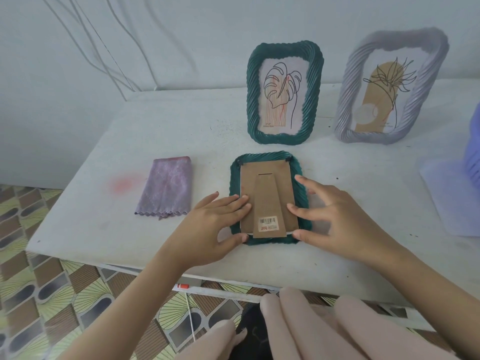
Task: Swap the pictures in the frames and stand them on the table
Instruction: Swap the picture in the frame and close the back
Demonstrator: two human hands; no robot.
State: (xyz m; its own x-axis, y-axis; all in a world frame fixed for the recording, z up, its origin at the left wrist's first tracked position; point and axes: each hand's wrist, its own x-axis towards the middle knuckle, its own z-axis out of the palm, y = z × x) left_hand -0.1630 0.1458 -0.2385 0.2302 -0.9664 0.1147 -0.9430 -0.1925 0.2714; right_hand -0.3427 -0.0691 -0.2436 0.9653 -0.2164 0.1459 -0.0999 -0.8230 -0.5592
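green frame [265, 156] lies face down on the white table [130, 141], near the front edge, its brown cardboard back [278, 178] turned up. the fold-out stand [270, 203] lies flat on the back, with a barcode sticker [268, 223] at its 6 o'clock end. the left hand [210, 222] rests at the frame's 9 o'clock side, fingers straight and flat on the back's edge, thumb at the 7 o'clock corner. the right hand [337, 216] is at 3 o'clock, fingers spread and bent, tips pressing on the back and rim, thumb at the 5 o'clock corner; neither hand is wrapped around anything. at 12 o'clock a second green frame [253, 100] stands upright showing a leaf drawing. at 2 o'clock a grey frame [428, 84] stands with a plant drawing. a folded purple cloth [168, 188] lies at 9 o'clock. a purple thing [472, 152], perhaps a basket, is cut off at 3 o'clock.
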